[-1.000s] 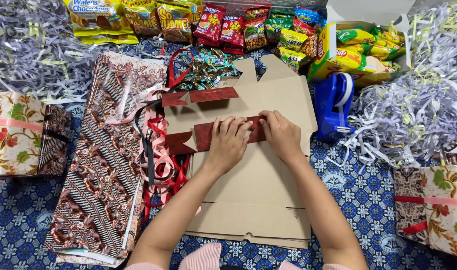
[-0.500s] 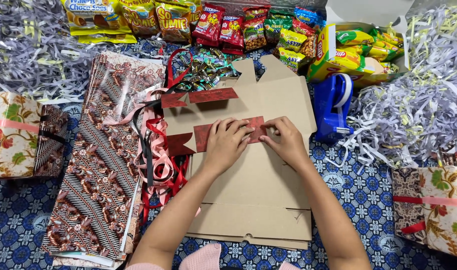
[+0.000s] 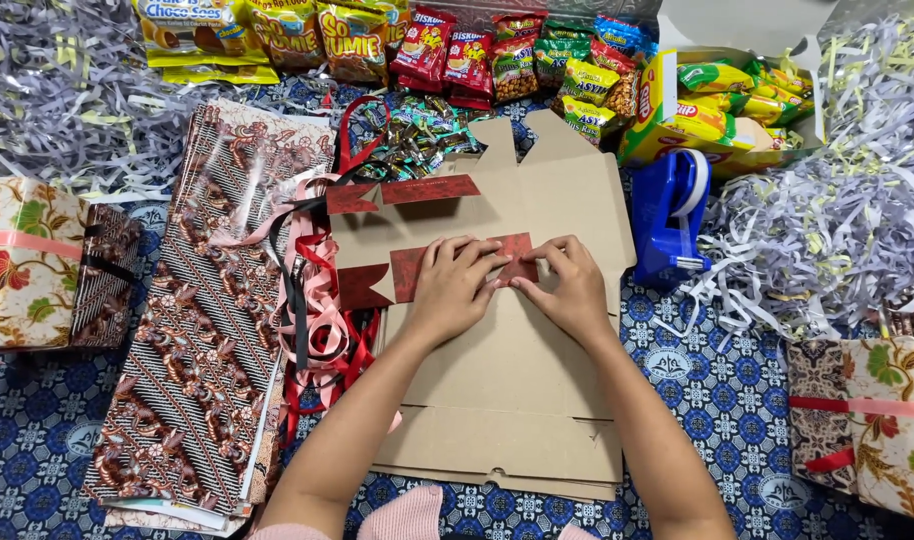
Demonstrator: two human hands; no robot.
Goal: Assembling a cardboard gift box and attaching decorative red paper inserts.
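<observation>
While I watch from the head camera, my left hand lies flat, fingers spread, pressing a dark red paper strip onto a flattened cardboard box on a blue patterned cloth. My right hand pinches the strip's right end in a fingertip grip. A second red strip lies above. A blue tape dispenser stands just right of the box; red ribbons lie left.

Head view, steeply downward, close
</observation>
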